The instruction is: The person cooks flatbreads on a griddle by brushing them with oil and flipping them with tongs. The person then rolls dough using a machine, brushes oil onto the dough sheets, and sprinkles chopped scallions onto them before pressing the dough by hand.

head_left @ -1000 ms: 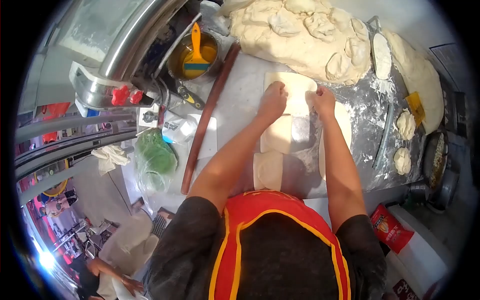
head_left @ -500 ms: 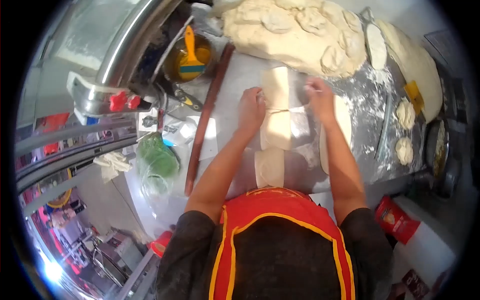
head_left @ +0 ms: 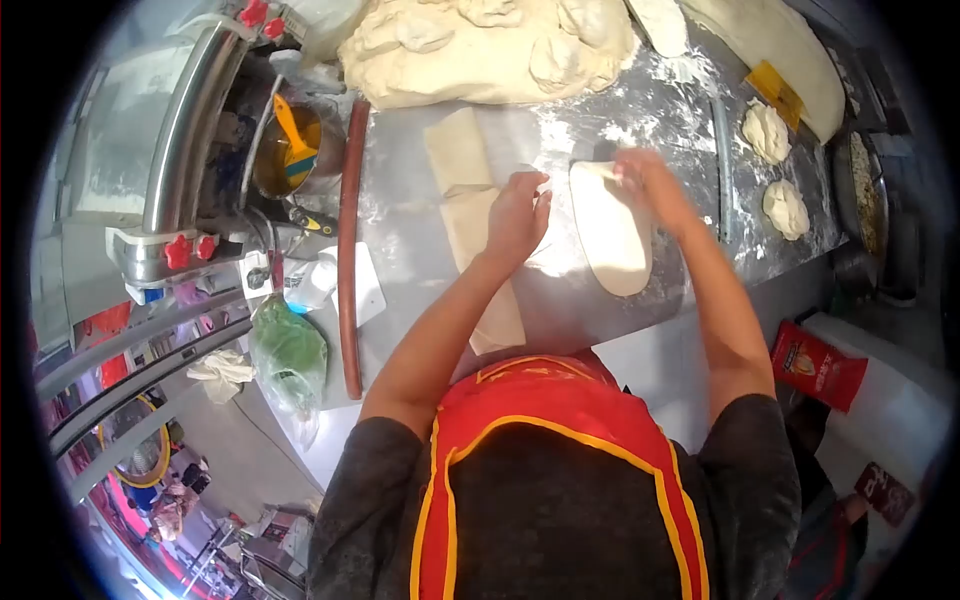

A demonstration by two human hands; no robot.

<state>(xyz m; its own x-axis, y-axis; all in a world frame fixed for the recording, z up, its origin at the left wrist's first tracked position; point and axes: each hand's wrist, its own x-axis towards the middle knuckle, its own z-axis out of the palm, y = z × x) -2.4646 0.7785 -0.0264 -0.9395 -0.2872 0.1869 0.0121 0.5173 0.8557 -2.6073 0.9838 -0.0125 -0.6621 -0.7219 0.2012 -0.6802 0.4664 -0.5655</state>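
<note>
My left hand [head_left: 519,218] is raised between the folded dough pieces and the oval dough, its fingers curled but apart, holding nothing. My right hand [head_left: 650,185] is at the upper right edge of the flat oval dough sheet [head_left: 612,235]; its fingertips are blurred, so any hold on the dough cannot be made out. Left of my left hand, folded dough pieces [head_left: 458,150] lie in a column on the metal table [head_left: 400,230], the lower ones partly behind my left wrist and forearm.
A large dough mass [head_left: 480,60] lies at the back. A long brown rod [head_left: 351,250] is on the left, beside a pot [head_left: 268,165] with an orange brush [head_left: 291,130]. Two small dough lumps [head_left: 766,132] and a yellow scraper [head_left: 775,93] are on the right.
The view has shifted right. Both hands have left the folded dough column; the right hand is now at the oval dough, and the left hand is between the column and the oval.
</note>
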